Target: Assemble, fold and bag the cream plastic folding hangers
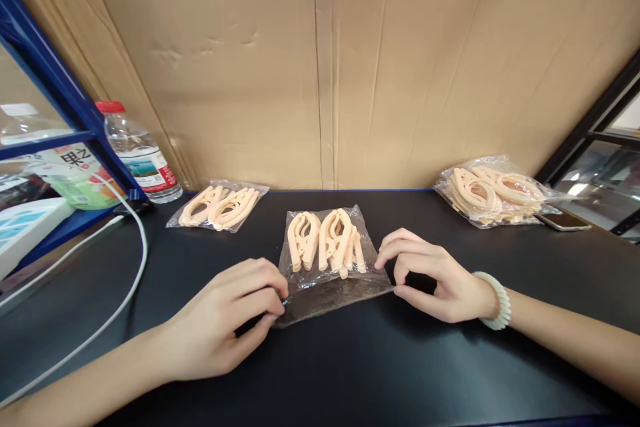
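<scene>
A clear plastic bag (330,299) lies flat on the black table in front of me, its open-looking flap toward me. Inside it are beige folding hangers (303,240), folded up side by side. My left hand (227,317) has the bag's lower left edge pinched between thumb and fingers. At the opposite side, my right hand (440,277) has its thumb and a curled finger on the lower right corner, while the index finger touches the bag's right edge. A pale beaded bracelet (495,300) circles my right wrist.
Another bagged set of hangers (220,205) lies back left, and a pile of bagged hangers (493,192) back right, beside a phone (565,221). A water bottle (143,157), white cable (143,260) and blue shelf (85,140) stand left. Cardboard (240,80) walls the back.
</scene>
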Motion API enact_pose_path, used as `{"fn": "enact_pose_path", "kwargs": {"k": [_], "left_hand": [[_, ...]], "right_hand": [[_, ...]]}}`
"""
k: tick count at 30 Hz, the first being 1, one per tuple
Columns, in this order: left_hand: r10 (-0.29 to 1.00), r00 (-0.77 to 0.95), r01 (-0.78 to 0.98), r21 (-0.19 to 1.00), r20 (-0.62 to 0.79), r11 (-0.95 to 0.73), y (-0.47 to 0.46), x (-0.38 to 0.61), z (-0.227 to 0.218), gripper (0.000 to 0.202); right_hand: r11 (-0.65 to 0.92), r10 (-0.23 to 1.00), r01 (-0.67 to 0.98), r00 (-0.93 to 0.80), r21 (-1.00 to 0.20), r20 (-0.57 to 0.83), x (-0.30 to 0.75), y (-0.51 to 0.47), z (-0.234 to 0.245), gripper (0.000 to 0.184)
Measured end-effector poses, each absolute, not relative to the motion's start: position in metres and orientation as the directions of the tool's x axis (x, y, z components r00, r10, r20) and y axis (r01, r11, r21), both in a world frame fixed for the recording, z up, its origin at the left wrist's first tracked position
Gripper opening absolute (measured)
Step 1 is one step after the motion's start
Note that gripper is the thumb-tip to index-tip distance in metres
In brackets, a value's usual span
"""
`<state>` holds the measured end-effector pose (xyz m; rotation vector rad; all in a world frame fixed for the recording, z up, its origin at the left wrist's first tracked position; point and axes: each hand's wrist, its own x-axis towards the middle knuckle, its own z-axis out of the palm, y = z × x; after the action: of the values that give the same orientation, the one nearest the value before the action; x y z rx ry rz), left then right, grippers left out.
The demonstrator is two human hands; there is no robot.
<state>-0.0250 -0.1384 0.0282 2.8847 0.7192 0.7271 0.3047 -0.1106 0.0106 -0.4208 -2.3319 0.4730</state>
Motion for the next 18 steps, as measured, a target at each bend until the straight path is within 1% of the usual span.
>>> {"fn": "enact_pose_path", "kwargs": {"k": [2,4,6,8,10,12,14,16,18], "left_hand": [[0.459,0.800,0.412,0.203,0.387,-0.888,-0.140,-0.027,0.027,0.020],[0.474,0.796,0.403,0.256,0.377,-0.879,-0.140,-0.027,0.027,0.021],[0.505,0.775,0.394,0.334,0.380,-0.856,-0.139,-0.028,0.027,0.021],[0.566,0.731,0.398,0.437,0.380,-0.807,-0.137,-0.028,0.027,0.018],[0.659,0.665,0.416,0.559,0.351,-0.718,-0.135,-0.030,0.025,0.014],[0.754,0.594,0.426,0.686,0.280,-0.590,-0.132,-0.031,0.022,0.013],[0.822,0.533,0.401,0.796,0.200,-0.454,-0.130,-0.032,0.017,0.015],[0.869,0.473,0.359,0.868,0.148,-0.343,-0.129,-0.032,0.014,0.016],[0.897,0.428,0.347,0.897,0.108,-0.273,-0.129,-0.031,0.013,0.016]], "right_hand": [[0.850,0.446,0.146,-0.713,-0.507,0.542,0.304,-0.111,0.011,0.018],[0.787,0.502,0.138,-0.709,-0.601,0.496,0.303,-0.112,0.011,0.021],[0.716,0.565,0.131,-0.685,-0.686,0.460,0.303,-0.113,0.010,0.022],[0.639,0.624,0.126,-0.661,-0.759,0.416,0.303,-0.113,0.008,0.023],[0.533,0.698,0.130,-0.626,-0.836,0.348,0.303,-0.112,0.005,0.022],[0.409,0.773,0.136,-0.577,-0.902,0.263,0.302,-0.111,0.002,0.022],[0.324,0.821,0.141,-0.532,-0.935,0.205,0.300,-0.110,-0.001,0.023],[0.289,0.850,0.150,-0.495,-0.946,0.181,0.298,-0.110,-0.004,0.024],[0.274,0.870,0.162,-0.461,-0.948,0.173,0.297,-0.110,-0.005,0.026]]}}
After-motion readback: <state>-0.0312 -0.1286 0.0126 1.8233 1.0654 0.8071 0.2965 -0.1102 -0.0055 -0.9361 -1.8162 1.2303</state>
